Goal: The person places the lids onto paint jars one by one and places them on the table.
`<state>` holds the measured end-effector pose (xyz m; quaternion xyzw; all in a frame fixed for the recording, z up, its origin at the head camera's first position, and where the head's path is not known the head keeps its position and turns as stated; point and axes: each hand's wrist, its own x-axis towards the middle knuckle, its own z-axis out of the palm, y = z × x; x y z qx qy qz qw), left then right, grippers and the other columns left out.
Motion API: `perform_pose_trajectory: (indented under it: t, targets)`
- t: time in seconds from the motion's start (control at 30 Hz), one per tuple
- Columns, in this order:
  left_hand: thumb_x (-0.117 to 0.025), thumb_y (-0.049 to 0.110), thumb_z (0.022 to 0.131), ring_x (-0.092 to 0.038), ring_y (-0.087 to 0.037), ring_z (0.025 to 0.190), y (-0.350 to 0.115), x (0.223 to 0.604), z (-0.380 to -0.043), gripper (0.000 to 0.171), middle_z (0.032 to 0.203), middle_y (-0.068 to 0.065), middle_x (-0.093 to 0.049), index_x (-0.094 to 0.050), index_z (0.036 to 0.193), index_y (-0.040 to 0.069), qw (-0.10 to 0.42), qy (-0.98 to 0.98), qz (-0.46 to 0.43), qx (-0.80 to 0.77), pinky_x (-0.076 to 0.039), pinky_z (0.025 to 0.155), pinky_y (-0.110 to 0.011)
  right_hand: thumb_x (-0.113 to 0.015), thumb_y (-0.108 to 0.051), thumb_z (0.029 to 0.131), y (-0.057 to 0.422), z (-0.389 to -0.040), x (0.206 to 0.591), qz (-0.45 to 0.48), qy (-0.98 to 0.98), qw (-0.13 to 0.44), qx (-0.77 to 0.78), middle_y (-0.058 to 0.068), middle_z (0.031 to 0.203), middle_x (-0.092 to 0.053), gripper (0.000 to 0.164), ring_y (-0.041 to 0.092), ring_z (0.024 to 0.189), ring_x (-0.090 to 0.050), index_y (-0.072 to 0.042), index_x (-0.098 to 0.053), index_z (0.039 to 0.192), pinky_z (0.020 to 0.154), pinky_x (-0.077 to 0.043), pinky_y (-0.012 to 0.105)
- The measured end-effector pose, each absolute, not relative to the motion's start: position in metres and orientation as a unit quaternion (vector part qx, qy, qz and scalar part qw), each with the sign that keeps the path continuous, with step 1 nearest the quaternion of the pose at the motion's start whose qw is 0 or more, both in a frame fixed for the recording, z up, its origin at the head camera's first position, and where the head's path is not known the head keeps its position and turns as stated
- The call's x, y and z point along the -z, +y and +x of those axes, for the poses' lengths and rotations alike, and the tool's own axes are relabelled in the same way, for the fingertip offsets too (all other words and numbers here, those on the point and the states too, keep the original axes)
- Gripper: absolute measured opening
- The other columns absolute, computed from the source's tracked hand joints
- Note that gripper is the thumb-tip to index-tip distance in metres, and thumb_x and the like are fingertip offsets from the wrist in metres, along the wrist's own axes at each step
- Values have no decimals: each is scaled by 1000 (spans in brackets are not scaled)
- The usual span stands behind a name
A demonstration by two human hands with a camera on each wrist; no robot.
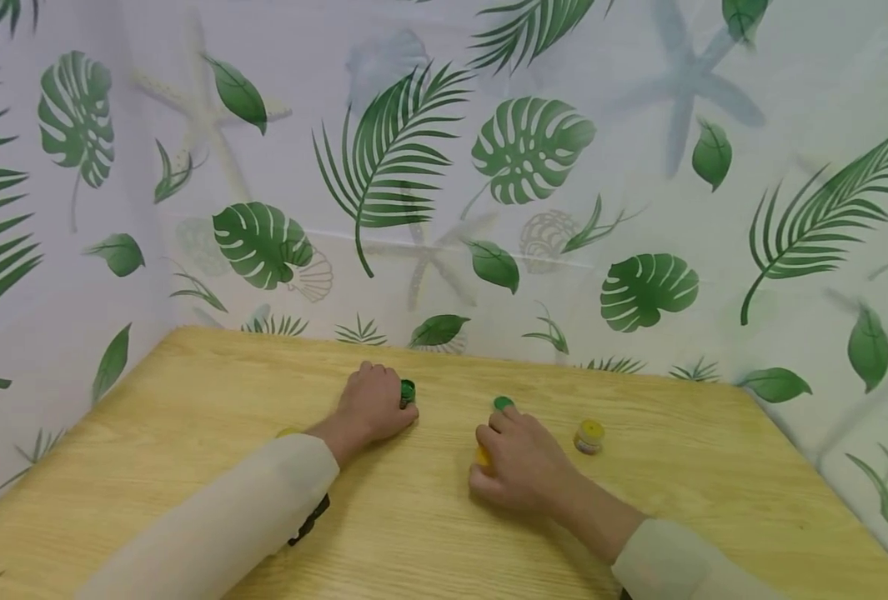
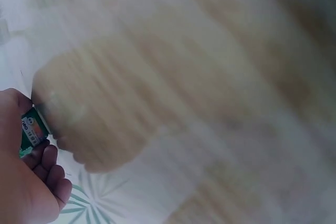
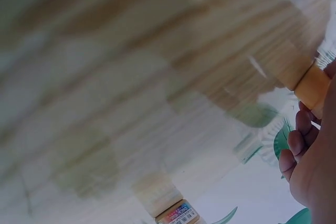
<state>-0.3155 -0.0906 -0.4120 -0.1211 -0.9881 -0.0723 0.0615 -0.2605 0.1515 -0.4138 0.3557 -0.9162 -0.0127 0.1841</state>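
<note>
My left hand [image 1: 372, 404] grips a small green paint jar [image 1: 408, 390] at the back middle of the table. In the left wrist view, part of a printed label shows on the green jar [image 2: 33, 130] between thumb and fingers. My right hand [image 1: 526, 454] holds a small orange-yellow piece [image 3: 313, 86], mostly covered by the fingers; I cannot tell whether it is a jar or a lid. Just beyond the right fingertips is a round green lid [image 1: 503, 403].
A small jar with a yellow lid [image 1: 590, 435] stands right of my right hand. Behind my left forearm peeks a yellow round thing [image 1: 289, 432], mostly hidden. The wooden table [image 1: 428, 517] ends at a leaf-printed cloth [image 1: 413, 283] along the back and sides.
</note>
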Motion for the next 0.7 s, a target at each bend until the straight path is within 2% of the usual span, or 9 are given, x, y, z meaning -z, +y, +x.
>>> perform_pose_trajectory:
  t: [0.13, 0.33, 0.7]
  targets:
    - [-56, 41, 91, -49, -27, 86, -83, 414, -314, 41, 91, -11, -59, -61, 97, 1, 58, -987, -138, 56, -46, 84, -44, -59, -33, 80, 151, -260, 414, 356, -919, 169, 9, -7, 72, -38, 20, 14, 71, -34, -20, -46, 71, 64, -32, 28]
    - [-55, 47, 90, -52, -27, 95, -73, 412, -312, 47, 100, -11, -63, -62, 103, 2, 58, -985, -160, 40, -45, 91, -44, -56, -28, 79, 152, -260, 412, 343, -925, 164, 16, -5, 76, -39, 13, 16, 76, -36, -19, -48, 75, 68, -31, 30]
    - [-56, 48, 93, -54, -25, 93, -71, 413, -307, 44, 97, -9, -64, -63, 97, 5, 58, -983, -172, 30, -47, 87, -43, -54, -23, 80, 159, -264, 414, 324, -929, 175, 37, -1, 77, -43, 14, 21, 78, -41, -18, -45, 70, 71, -33, 36]
